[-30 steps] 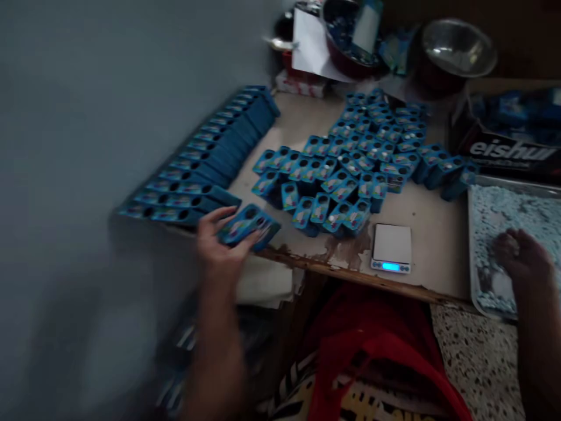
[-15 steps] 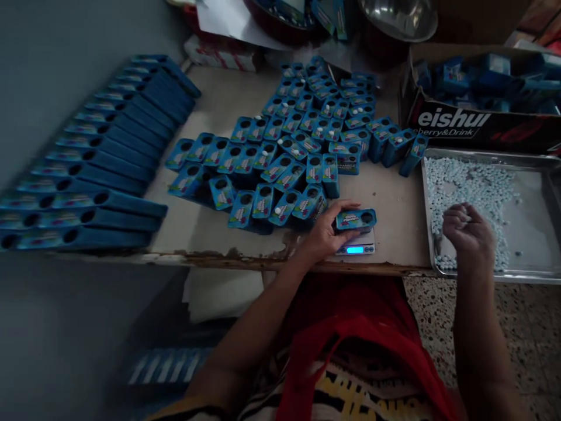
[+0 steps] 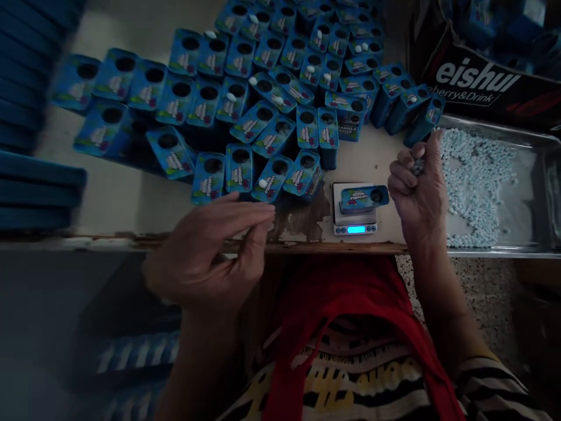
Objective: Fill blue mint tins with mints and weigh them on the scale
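Observation:
A small blue box (image 3: 357, 199) with a round hole in its top rests on a digital scale (image 3: 355, 230) whose display glows blue. My left hand (image 3: 214, 251) is raised left of the scale at the table edge, thumb and fingertips pressed together; whether anything is between them I cannot make out. To the scale's right, my right hand (image 3: 418, 187) is curled palm up around a few small pale candies (image 3: 417, 167). Neither hand touches the box. Beside my right hand lies a metal tray (image 3: 526, 250) with many pale blue and white candies (image 3: 471, 181).
Rows of similar blue boxes (image 3: 210, 175) stand behind the scale, some with a white candy near the hole. More boxes (image 3: 39, 190) are stacked at the far left. A black carton (image 3: 473, 76) holding blue boxes is at the back right. The wooden table edge (image 3: 289, 248) runs in front.
My left hand has let go of the box on the scale and moved left. My right hand has come from over the tray toward the scale with candies in it. The view has shifted closer.

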### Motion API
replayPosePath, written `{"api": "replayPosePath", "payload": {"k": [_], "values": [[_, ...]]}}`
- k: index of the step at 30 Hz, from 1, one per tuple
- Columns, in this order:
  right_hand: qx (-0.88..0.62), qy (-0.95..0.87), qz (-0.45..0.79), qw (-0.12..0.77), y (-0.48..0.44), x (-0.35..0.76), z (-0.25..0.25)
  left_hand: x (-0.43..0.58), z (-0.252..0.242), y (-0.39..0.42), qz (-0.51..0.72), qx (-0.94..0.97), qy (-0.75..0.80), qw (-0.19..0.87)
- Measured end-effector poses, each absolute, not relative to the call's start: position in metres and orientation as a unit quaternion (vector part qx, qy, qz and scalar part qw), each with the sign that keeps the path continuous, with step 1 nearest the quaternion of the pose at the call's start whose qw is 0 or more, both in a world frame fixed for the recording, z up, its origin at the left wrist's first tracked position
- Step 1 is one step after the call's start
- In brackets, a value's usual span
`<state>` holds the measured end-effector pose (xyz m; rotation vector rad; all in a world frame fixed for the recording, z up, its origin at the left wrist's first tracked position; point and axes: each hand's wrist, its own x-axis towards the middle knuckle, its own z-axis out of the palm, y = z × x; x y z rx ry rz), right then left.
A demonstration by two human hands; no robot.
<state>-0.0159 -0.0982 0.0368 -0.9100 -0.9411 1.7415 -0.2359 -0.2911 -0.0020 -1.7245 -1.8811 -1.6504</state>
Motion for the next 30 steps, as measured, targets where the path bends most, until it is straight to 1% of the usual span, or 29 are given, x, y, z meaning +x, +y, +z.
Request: {"api": "replayPosePath", "payload": {"k": [3,7,9,14,17,23,30], "values": [[-0.372,-0.41,0.667,0.498,-0.104,-0.018,0.036,-0.237,-0.004,-0.288,-0.544,-0.552,-0.629,0.065],[-0.399,-0.448,0.625,0.5,-0.11,-0.017,0.043,-0.238,-0.002,-0.286,-0.5,-0.606,-0.608,0.116],[-0.412,-0.438,0.622,0.502,-0.115,-0.019,0.048,-0.239,-0.001,-0.288,-0.486,-0.618,-0.609,0.11],[-0.417,-0.436,0.582,0.545,-0.125,-0.033,0.049,-0.238,-0.003,-0.294,-0.483,-0.607,-0.625,0.093],[-0.427,-0.457,0.565,0.538,-0.126,-0.037,0.046,-0.234,-0.005,-0.291,-0.488,-0.614,-0.613,0.093],[-0.38,-0.476,0.588,0.532,-0.124,-0.034,0.042,-0.218,-0.008,-0.284,-0.509,-0.612,-0.604,0.041],[-0.409,-0.44,0.622,0.501,-0.118,-0.034,0.041,-0.202,-0.024,-0.28,-0.516,-0.593,-0.613,-0.077]]}}
